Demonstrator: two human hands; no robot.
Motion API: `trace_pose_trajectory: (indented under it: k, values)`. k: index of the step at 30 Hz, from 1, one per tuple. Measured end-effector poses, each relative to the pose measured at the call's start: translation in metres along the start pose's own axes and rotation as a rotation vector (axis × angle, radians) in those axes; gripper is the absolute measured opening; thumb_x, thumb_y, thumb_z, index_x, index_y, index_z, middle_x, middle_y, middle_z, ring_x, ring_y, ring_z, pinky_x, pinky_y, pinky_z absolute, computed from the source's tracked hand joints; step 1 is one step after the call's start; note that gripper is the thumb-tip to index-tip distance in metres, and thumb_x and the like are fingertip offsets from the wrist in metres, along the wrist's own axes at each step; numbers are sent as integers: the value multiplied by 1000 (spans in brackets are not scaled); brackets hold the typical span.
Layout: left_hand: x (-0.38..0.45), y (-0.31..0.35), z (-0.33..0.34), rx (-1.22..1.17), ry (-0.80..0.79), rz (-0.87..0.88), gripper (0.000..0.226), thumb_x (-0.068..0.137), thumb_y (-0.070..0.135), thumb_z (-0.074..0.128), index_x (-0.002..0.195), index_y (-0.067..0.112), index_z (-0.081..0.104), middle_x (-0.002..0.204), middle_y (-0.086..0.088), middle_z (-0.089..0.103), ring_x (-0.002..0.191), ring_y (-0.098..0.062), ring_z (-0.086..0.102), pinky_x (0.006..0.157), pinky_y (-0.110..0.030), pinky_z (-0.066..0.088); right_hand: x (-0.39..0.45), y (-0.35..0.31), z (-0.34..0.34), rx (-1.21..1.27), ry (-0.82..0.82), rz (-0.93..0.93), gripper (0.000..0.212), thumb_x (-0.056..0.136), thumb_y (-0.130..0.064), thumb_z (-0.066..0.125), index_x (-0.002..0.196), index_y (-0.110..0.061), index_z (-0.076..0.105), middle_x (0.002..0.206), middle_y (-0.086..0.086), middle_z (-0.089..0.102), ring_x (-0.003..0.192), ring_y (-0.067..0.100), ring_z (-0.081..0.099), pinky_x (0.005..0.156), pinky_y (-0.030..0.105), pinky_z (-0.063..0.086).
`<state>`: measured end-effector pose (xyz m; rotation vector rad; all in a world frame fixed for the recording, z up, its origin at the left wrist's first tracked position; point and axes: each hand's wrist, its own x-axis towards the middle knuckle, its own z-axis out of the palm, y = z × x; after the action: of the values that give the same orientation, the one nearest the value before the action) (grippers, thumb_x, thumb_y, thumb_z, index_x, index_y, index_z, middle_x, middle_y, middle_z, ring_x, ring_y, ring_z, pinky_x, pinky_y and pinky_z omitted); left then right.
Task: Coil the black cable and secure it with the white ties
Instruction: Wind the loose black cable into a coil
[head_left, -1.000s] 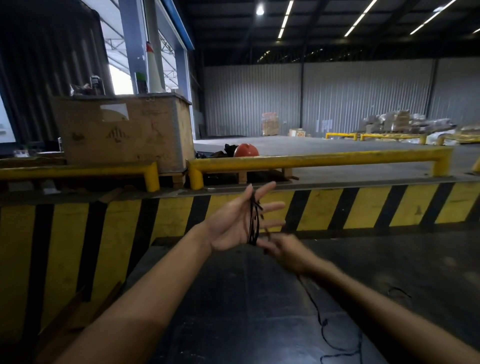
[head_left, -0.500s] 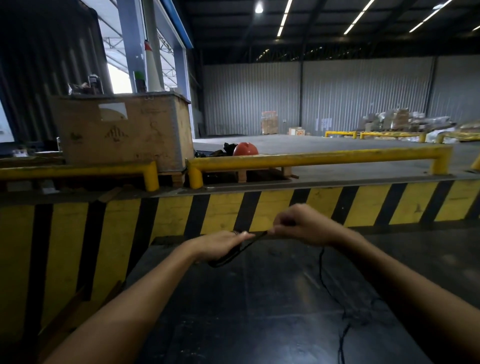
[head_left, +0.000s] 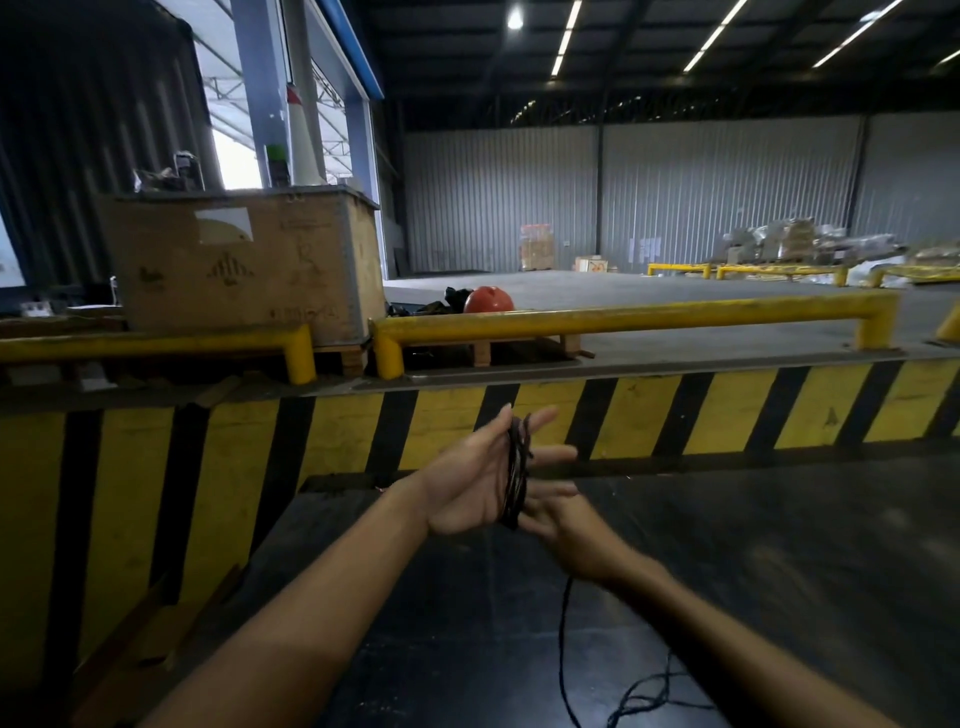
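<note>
two hands raised | left hand (head_left: 470, 480) fingers spread, black cable (head_left: 515, 475) looped | right hand (head_left: 563, 525) blurred, grip unclear

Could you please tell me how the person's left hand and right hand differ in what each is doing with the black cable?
The left hand is raised, palm open, fingers spread, with loops of the thin black cable wound around it; the right hand sits lower, blurred. The left carries the coil; the right leads slack hanging to the dark floor. Both are bare.

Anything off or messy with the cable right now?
Mostly fine: black cable loops sit around the open left hand. The loose tail lies tangled on the dark floor below the blurred right hand. No white ties in view.
</note>
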<state>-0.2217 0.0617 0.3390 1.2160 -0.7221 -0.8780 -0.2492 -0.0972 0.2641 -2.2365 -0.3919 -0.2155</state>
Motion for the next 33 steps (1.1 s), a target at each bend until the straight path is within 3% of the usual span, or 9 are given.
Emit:
trace_pose_trajectory:
  k: [3, 6, 10, 13, 17, 22, 26, 29, 33]
  values:
    - [9, 9, 2, 6, 196, 168, 42, 95, 51, 20, 129, 45, 45, 150, -1, 35, 131, -29, 42, 99, -64, 34, -12, -11, 37, -144, -181, -70, 24, 99, -26, 41, 77, -34, 47, 76, -14, 54, 71, 8, 57, 70, 27, 41]
    - [7, 17, -11, 298, 407, 229, 43, 97, 49, 19, 134, 45, 40, 155, -3, 28, 142, -30, 25, 105, -58, 25, -15, -15, 36, -213, -334, -83, 21, 98, -31, 44, 78, -25, 49, 79, -1, 55, 73, 17, 54, 66, 32, 42]
    - [-8, 15, -33, 921, 498, 61, 47, 98, 49, 20, 142, 38, 34, 155, -1, 30, 143, -22, 24, 107, -35, 21, -6, -24, -11, -188, -229, -41, 20, 94, -36, 50, 87, -20, 61, 78, -2, 59, 73, 13, 59, 69, 33, 50]
    - [-19, 7, -42, 1092, 421, -201, 46, 98, 49, 20, 140, 38, 37, 147, -3, 42, 130, -21, 42, 105, -36, 31, 8, -32, -58, -165, -105, -114, 19, 89, -37, 56, 83, -21, 64, 83, 7, 65, 76, 19, 63, 72, 39, 53]
    - [-23, -3, -27, 1003, 221, -417, 47, 95, 56, 16, 134, 47, 40, 142, -4, 48, 119, -19, 52, 95, -40, 41, 17, -35, -92, -84, 96, -199, 19, 80, -40, 64, 78, -21, 66, 74, 3, 63, 67, 16, 61, 62, 33, 51]
    - [-22, 10, 0, 370, 25, -210, 44, 91, 57, 21, 126, 49, 48, 142, -2, 49, 129, -28, 48, 99, -54, 42, 26, -11, -73, 16, 297, -118, 23, 88, -42, 56, 77, -24, 64, 73, 5, 63, 66, 18, 59, 60, 38, 50]
    - [-7, 27, 8, 95, 85, 86, 46, 92, 55, 22, 123, 44, 54, 140, -7, 50, 124, -31, 52, 92, -59, 47, 14, -3, -19, 186, 134, 11, 29, 98, -33, 39, 92, -25, 66, 76, -2, 64, 65, 11, 57, 59, 27, 46]
    - [3, 35, 9, 39, 191, 228, 46, 95, 54, 17, 125, 46, 50, 144, 0, 43, 125, -26, 48, 103, -66, 32, -5, -21, 13, 270, -80, 79, 31, 99, -34, 37, 76, -23, 54, 60, -8, 46, 51, 4, 43, 48, 19, 36]
    - [4, 35, -4, 267, 435, 356, 47, 97, 51, 18, 138, 40, 39, 156, -6, 27, 142, -29, 25, 108, -58, 22, -13, -34, 6, 337, -182, 78, 28, 97, -36, 42, 76, -23, 54, 63, -9, 46, 51, 3, 44, 51, 22, 38]
